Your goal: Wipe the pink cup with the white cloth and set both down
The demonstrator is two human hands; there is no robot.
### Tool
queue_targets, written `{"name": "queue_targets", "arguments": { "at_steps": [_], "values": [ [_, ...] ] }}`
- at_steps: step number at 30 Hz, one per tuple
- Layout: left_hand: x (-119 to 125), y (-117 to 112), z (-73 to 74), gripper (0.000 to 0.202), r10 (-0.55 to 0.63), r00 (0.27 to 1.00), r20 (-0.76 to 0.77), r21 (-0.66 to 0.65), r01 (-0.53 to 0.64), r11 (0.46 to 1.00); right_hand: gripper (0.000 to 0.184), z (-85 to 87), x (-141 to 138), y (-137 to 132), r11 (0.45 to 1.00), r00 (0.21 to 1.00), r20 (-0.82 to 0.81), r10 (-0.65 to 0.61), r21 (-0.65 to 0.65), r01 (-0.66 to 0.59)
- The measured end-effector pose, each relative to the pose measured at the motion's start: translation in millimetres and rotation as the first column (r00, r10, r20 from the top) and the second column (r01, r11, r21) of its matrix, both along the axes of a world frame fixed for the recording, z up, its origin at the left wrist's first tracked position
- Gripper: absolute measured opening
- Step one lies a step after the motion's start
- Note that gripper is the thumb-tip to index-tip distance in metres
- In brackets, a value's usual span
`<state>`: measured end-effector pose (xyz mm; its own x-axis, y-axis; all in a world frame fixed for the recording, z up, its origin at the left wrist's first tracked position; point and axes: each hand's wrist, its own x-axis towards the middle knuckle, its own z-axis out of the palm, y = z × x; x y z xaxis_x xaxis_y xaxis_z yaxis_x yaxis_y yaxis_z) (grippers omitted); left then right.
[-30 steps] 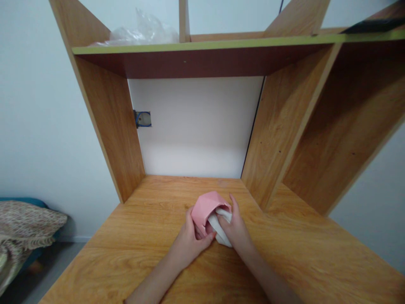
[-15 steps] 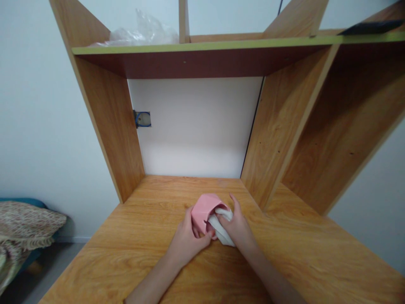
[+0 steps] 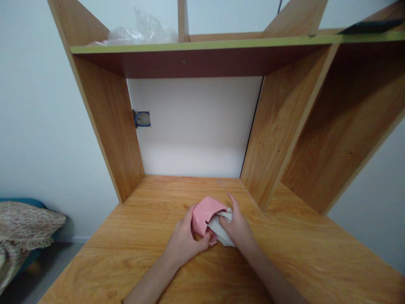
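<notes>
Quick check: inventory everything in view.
Container: one, pink, centre, tilted
Cloth: one, white, at container's opening
Desk: one, brown, below container
Shelving: one unit, brown, green-edged, above desk
Plastic bag: one, clear, on shelving, left
Flat item: one, black, on shelving, far right
Back panel: one, white, behind desk
Wall box: one, grey, back panel's left side
Throw: one, beige, lower left, over blue furniture
Left grip: one, bare, holding container
Right grip: one, bare, holding cloth

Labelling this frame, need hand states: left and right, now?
Left hand: closed around the pink container, holding it.
Right hand: holding the white cloth at the container's opening.
</notes>
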<state>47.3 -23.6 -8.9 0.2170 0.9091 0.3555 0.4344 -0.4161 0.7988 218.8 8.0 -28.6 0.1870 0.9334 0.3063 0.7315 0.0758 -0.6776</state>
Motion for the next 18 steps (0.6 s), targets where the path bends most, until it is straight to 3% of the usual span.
{"name": "queue_targets", "arguments": {
  "at_steps": [5,13,18],
  "values": [
    [-1,0,0.6,0.063,-0.009,1.000,-0.017,0.013,0.009,1.000,0.070,-3.1,0,0,0.996,0.996,-0.059,0.073,0.046,-0.070],
    [-5,4,-3.2,0.071,0.043,0.995,-0.090,-0.024,-0.046,0.999,0.066,-4.3,-6,-2,0.990,0.964,-0.244,0.106,0.112,-0.080],
    [-4,7,-6.5,0.070,-0.008,0.999,0.037,-0.081,0.011,0.997,0.065,4.6,-8,-6,0.996,0.960,-0.276,0.049,0.090,-0.025]
  ]
}}
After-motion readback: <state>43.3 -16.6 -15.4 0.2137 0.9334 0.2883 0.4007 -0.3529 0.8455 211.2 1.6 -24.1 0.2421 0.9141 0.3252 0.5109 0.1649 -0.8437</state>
